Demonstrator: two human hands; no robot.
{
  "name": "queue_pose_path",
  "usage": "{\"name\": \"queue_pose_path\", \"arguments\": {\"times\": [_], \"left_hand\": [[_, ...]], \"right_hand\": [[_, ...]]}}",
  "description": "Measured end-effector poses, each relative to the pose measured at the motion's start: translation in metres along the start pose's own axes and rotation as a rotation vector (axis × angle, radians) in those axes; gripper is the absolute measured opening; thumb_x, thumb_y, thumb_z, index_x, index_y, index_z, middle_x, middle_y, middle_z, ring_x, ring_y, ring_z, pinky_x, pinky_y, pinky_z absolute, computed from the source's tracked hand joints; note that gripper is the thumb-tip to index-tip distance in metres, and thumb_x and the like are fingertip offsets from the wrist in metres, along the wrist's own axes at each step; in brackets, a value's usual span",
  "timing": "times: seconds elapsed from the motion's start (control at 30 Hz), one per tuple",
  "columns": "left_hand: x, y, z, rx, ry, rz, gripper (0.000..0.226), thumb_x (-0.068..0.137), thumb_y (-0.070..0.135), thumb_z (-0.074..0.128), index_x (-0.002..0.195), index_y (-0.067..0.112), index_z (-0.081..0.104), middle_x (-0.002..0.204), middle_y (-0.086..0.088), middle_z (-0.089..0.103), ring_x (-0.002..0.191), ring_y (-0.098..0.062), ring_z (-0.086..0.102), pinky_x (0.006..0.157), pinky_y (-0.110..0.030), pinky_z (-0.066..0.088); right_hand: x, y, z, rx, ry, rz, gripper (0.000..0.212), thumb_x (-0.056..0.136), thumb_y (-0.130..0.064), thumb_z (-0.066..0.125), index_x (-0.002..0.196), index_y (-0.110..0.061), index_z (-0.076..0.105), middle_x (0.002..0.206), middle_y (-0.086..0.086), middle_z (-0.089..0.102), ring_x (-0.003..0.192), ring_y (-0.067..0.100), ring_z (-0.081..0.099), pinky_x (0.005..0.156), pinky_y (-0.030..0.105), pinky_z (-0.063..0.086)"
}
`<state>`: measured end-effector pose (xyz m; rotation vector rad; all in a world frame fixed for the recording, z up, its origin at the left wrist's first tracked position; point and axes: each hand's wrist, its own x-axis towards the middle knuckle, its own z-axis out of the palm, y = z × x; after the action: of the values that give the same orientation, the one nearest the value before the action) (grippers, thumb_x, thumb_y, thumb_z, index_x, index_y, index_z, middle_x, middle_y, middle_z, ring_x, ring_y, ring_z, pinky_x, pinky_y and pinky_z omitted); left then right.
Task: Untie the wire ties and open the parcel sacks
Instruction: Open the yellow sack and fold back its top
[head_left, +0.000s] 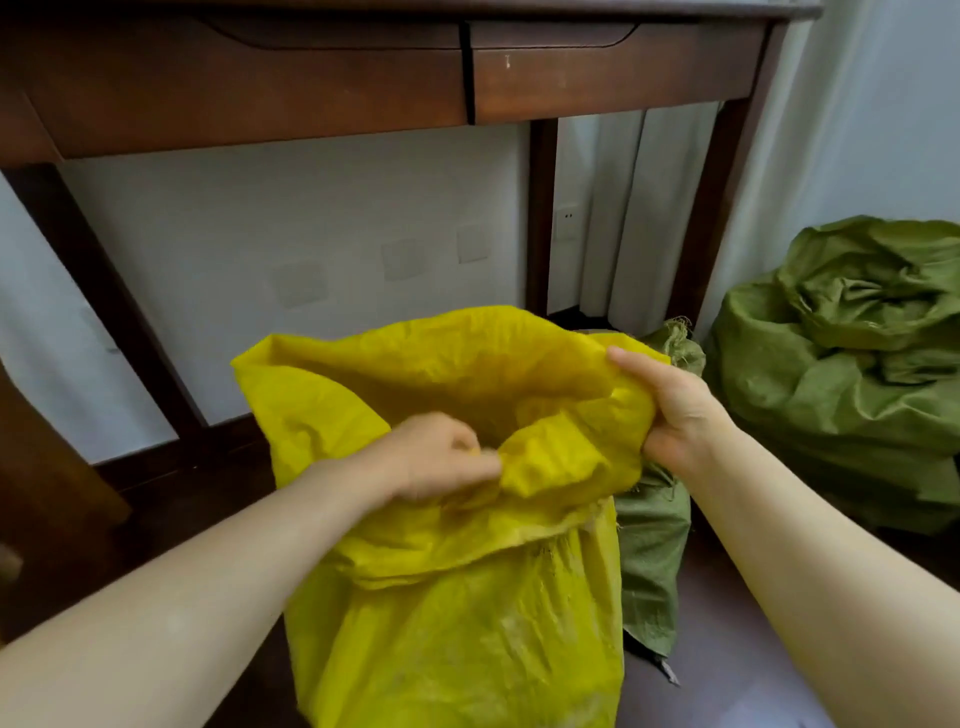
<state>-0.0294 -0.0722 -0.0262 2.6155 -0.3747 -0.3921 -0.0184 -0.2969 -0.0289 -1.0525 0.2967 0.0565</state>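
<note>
A yellow woven sack (457, 613) stands upright on the floor in front of me, its mouth spread open and its rim folded outward. My left hand (441, 457) pinches the near rim of the sack at the middle. My right hand (670, 410) grips the right side of the rim and holds it apart from the left. No wire tie shows on the yellow sack. A narrow green sack (649, 551) stands right behind it on the right, its gathered top (678, 338) bunched shut. What binds it is too small to tell.
A large crumpled green sack (852, 364) sits at the right by a pale curtain (831, 130). A dark wooden desk (363, 78) with drawers spans the top, its legs (540, 218) reaching down behind the sacks. The floor (737, 644) is dark.
</note>
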Motion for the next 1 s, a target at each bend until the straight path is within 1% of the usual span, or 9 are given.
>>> {"name": "queue_pose_path", "arguments": {"times": [0.07,0.13,0.23,0.4,0.5,0.6,0.73,0.83,1.0], "left_hand": [[0.014,0.009,-0.011,-0.142,0.392,0.138,0.059,0.053,0.063,0.045,0.084,0.020,0.070,0.100,-0.007,0.067,0.100,-0.024,0.057,0.091,-0.033,0.043],[0.024,0.021,-0.025,0.257,0.665,0.274,0.079,0.058,0.052,0.057,0.130,0.019,0.050,0.137,-0.010,0.044,0.130,-0.027,0.034,0.111,-0.034,0.020],[0.043,0.040,-0.038,0.746,0.299,0.302,0.115,0.062,0.050,0.073,0.150,0.023,0.005,0.158,-0.007,0.002,0.145,-0.026,-0.008,0.112,-0.045,-0.015],[0.049,0.053,-0.040,0.285,-0.314,0.065,0.034,0.071,0.034,0.078,0.101,0.021,0.067,0.097,0.001,0.067,0.101,-0.025,0.064,0.098,-0.039,0.047],[0.047,0.045,-0.054,0.008,-0.285,0.021,0.034,0.069,0.042,0.077,0.093,0.018,0.072,0.094,-0.002,0.073,0.089,-0.021,0.069,0.084,-0.037,0.056],[0.051,0.042,-0.062,-0.174,-0.107,-0.069,0.040,0.078,0.051,0.065,0.096,0.016,0.074,0.094,-0.003,0.073,0.088,-0.019,0.067,0.082,-0.034,0.054],[0.062,0.044,-0.059,-0.325,-0.007,-0.151,0.032,0.082,0.034,0.068,0.106,0.013,0.071,0.105,-0.008,0.070,0.096,-0.025,0.066,0.087,-0.039,0.054],[0.060,0.046,-0.058,-0.329,-0.078,-0.215,0.032,0.085,0.028,0.066,0.110,0.008,0.068,0.109,-0.011,0.069,0.096,-0.026,0.065,0.087,-0.041,0.054],[0.042,0.058,-0.050,0.273,0.367,0.087,0.049,0.082,0.061,0.052,0.114,0.027,0.065,0.120,0.003,0.062,0.116,-0.020,0.054,0.102,-0.037,0.039]], "right_hand": [[-0.005,0.001,0.002,-0.107,-0.060,-0.033,0.052,0.059,-0.005,0.075,0.109,-0.009,0.063,0.105,0.018,0.068,0.093,0.034,0.066,0.073,0.045,0.056],[-0.009,0.000,0.004,-0.183,-0.126,-0.034,0.043,0.060,0.006,0.070,0.101,-0.008,0.064,0.096,0.018,0.067,0.086,0.033,0.066,0.070,0.044,0.057],[-0.012,-0.003,0.003,-0.176,-0.243,-0.005,0.031,0.056,0.010,0.054,0.084,0.000,0.062,0.077,0.019,0.061,0.068,0.030,0.063,0.059,0.039,0.057],[-0.006,-0.010,-0.015,-0.119,-0.229,-0.008,0.034,0.053,-0.001,0.052,0.077,-0.009,0.074,0.081,0.015,0.069,0.074,0.030,0.066,0.064,0.039,0.056],[0.007,-0.016,-0.029,-0.347,0.094,-0.079,0.038,0.068,-0.002,0.068,0.100,-0.022,0.072,0.112,0.013,0.064,0.102,0.033,0.061,0.082,0.043,0.054],[-0.001,-0.015,-0.019,-0.944,0.325,-0.524,0.049,0.075,-0.001,0.070,0.117,-0.026,0.064,0.114,0.003,0.059,0.113,0.026,0.054,0.088,0.032,0.046],[-0.036,0.008,0.025,-1.330,-0.003,-1.086,0.045,0.080,-0.033,0.056,0.120,-0.013,0.062,0.118,0.007,0.064,0.110,0.025,0.059,0.095,0.036,0.046],[-0.032,0.030,0.035,-1.580,-0.131,-0.834,0.046,0.088,-0.039,0.056,0.130,-0.019,0.054,0.122,0.002,0.064,0.119,0.023,0.055,0.110,0.035,0.030],[-0.002,0.021,0.029,-1.058,-0.070,-0.466,0.021,0.093,-0.028,0.053,0.083,-0.013,0.063,0.077,0.001,0.061,0.083,0.023,0.059,0.078,0.041,0.049]]}}
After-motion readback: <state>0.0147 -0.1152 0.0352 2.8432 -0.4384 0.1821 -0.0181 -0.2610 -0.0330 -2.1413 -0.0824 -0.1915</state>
